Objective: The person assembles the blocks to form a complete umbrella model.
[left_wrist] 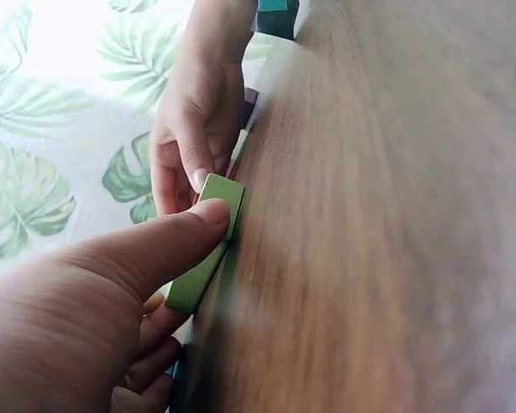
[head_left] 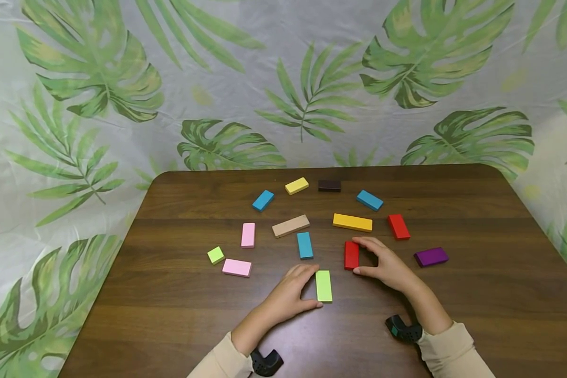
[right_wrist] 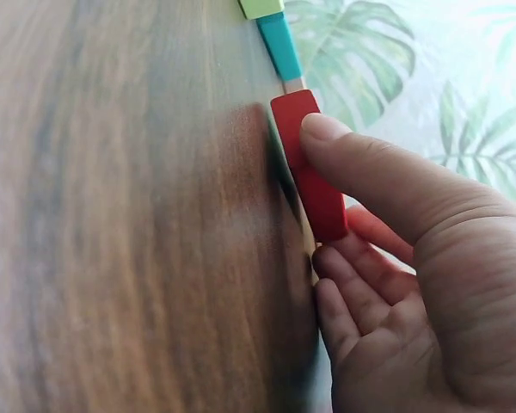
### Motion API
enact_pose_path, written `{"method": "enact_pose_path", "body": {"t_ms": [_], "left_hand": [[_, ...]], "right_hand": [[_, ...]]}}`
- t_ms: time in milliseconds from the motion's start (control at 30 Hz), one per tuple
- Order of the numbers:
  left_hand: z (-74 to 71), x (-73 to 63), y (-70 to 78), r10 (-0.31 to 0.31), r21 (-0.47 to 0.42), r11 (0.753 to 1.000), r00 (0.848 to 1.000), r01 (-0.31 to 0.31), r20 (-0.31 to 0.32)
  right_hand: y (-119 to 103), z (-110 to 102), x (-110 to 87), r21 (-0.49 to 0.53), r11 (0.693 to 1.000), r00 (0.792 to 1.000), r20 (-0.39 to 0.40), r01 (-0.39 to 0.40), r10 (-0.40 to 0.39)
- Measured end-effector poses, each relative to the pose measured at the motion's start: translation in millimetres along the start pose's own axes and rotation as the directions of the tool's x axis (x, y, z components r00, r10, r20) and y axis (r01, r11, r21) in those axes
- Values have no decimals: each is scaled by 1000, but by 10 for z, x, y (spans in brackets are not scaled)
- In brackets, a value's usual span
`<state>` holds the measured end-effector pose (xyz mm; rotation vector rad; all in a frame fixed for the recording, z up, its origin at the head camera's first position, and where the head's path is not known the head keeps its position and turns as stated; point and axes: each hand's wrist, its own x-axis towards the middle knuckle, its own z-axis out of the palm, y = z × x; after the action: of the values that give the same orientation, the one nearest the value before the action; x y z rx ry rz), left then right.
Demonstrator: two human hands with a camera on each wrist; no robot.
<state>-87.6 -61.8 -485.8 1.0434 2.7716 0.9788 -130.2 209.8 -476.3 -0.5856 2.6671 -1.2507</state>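
Observation:
My left hand [head_left: 288,294] holds a light green block [head_left: 324,286] by its two ends, thumb at the near end and index finger at the far one. In the left wrist view the thumb lies against the green block [left_wrist: 193,280]. To the right, my right hand [head_left: 385,265] pinches a red block [head_left: 352,255] the same way, end to end. The right wrist view has the thumb on one end of the red block [right_wrist: 318,198] and fingers at the other. A blue block [head_left: 304,245] lies just beyond, between the two hands.
Around them on the brown table [head_left: 170,325] lie a beige block [head_left: 290,226], an orange block [head_left: 352,222], another red block [head_left: 399,227] and a purple block [head_left: 431,256]. Pink blocks [head_left: 237,268] and a small green block [head_left: 216,255] are leftward; a dark block [head_left: 329,186] sits near the far edge.

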Motion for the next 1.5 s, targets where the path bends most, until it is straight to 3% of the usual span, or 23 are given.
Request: {"method": "enact_pose_path", "body": {"t_ms": [300, 1033, 1500], "left_hand": [[11, -12, 45, 2, -13, 1000, 1000, -2, 13], [78, -66, 175, 13, -6, 1000, 1000, -13, 24], [100, -68, 155, -36, -74, 997, 999, 35, -2]], "right_hand": [[-35, 19, 20, -6, 1000, 999, -23, 27, -27], [-191, 200, 123, 1, 998, 998, 27, 59, -59], [-233, 265, 127, -50, 994, 994, 47, 99, -96]]}}
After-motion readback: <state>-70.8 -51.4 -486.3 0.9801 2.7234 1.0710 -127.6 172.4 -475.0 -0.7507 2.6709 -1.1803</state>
